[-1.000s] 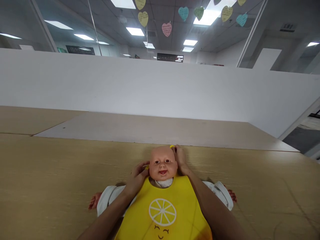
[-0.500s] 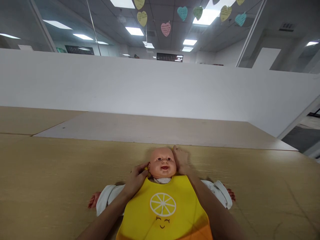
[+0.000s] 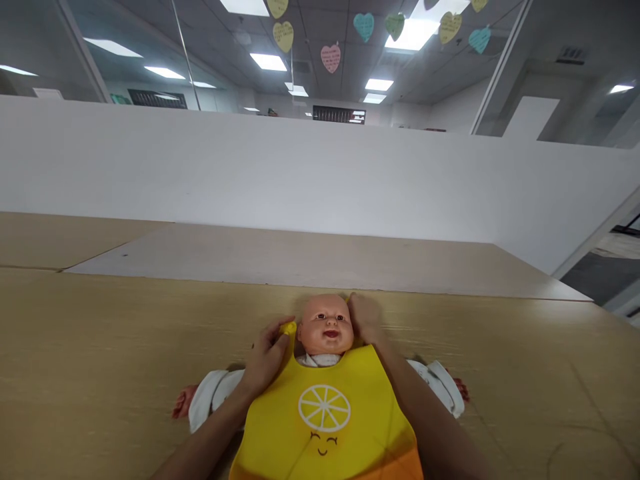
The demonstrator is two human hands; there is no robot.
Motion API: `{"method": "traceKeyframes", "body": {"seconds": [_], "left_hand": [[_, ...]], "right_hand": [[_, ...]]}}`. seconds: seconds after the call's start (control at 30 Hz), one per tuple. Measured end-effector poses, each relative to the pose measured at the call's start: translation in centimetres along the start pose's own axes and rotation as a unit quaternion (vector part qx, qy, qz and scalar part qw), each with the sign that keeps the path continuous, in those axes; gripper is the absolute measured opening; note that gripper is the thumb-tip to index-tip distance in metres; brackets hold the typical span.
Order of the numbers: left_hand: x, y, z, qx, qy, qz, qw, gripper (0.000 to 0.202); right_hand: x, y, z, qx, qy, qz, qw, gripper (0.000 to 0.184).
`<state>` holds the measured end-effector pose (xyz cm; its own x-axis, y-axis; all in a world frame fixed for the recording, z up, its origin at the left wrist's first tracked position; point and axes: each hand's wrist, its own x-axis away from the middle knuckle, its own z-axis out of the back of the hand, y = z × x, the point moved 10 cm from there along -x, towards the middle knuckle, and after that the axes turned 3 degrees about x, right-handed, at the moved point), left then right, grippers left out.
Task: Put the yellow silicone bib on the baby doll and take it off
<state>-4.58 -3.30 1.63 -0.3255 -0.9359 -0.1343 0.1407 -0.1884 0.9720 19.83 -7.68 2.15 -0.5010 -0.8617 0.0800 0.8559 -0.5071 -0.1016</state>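
The yellow smooth-surfaced bib with a curved neck opening [image 3: 363,413] lies over the chest of a bald plastic baby doll [image 3: 326,323]. Its front carries a round white citrus-slice print [image 3: 325,408] above a small dark smiling-face print [image 3: 323,443]; an orange area [image 3: 395,467] shows at the lower edge. My left grip [image 3: 267,353] is clamped on the bib's yellow neck strap [image 3: 289,329], thumb and fingers together, just beside the doll's head. My right grip [image 3: 365,317] rests bent at the opposite side of the head. A little yellow shows at its fingertips; I cannot tell whether it is closed on the second strap. The doll lies face up on the light wood-grain table [image 3: 125,373], arms spread, with one white sleeve [image 3: 203,400] extending past my left forearm and the other [image 3: 443,387] past my right. Beyond the head runs a pale flat panel [image 3: 320,260], then a white low wall [image 3: 300,173] topped with glass. Coloured heart-shaped notes [image 3: 331,59] appear above.
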Motion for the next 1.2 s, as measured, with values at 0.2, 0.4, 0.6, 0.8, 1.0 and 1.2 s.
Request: {"method": "traceKeyframes", "body": {"seconds": [0.2,0.4,0.6,0.8,1.0,1.2], "left_hand": [[0.2,1.0,0.9,-0.021,0.022,-0.072,0.997,0.036],[2.6,5.6,1.0,-0.103,0.028,-0.267,0.958,0.032],[5.9,9.4,1.1,-0.137,0.026,-0.432,0.891,0.06],[7.9,10.5,0.0,-0.136,-0.038,-0.495,0.858,0.072],[5.4,8.1,1.5,0.086,-0.035,-0.339,0.936,0.063],[2.2,6.3,3.9,0.031,0.071,-0.257,0.963,0.052]], "right_hand": [[-0.1,2.4,4.1,-0.015,0.036,-0.044,0.998,0.031],[6.4,-2.6,11.9,-0.052,0.149,0.1,0.982,0.029],[15.6,-13.1,9.7,-0.078,0.007,0.498,0.863,0.027],[15.4,-14.2,6.9,-0.146,-0.134,0.564,0.802,0.022],[14.2,-11.8,8.6,-0.278,-0.198,0.488,0.804,0.028],[15.8,-8.0,12.5,-0.388,-0.234,0.46,0.764,0.033]]}}
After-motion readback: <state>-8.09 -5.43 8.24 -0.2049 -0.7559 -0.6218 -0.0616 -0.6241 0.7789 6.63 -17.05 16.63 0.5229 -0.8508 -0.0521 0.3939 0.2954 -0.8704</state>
